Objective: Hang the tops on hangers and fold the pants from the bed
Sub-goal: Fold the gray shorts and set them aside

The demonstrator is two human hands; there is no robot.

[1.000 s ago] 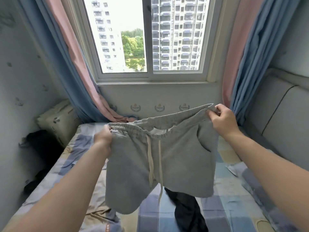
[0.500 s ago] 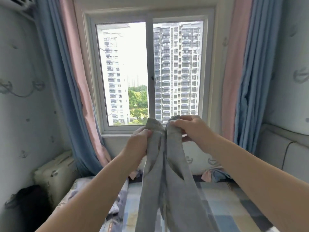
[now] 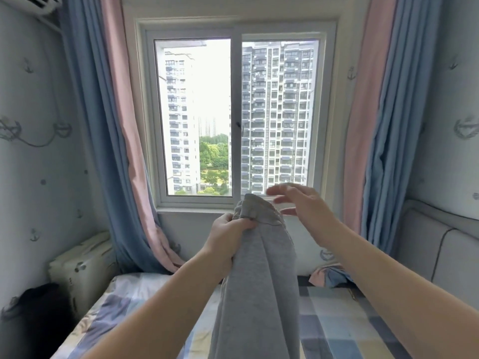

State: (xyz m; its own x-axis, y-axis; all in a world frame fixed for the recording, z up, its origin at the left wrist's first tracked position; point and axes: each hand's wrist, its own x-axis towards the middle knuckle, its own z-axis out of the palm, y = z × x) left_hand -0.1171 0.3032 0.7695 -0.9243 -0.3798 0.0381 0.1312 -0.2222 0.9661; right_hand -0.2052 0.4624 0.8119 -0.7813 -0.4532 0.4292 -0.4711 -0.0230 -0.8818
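- One head view: left hand clenched round the gathered waistband of the grey shorts, raised before the window;
- right hand just beside the waistband, fingers spread, grasping nothing;
- shorts hung doubled lengthwise above the checked bed

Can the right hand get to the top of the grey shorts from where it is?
Probably yes. The right hand hovers open just beside the bunched top of the soft grey fabric shorts, with nothing between them. The left hand grips their left side, leaving the right side free.
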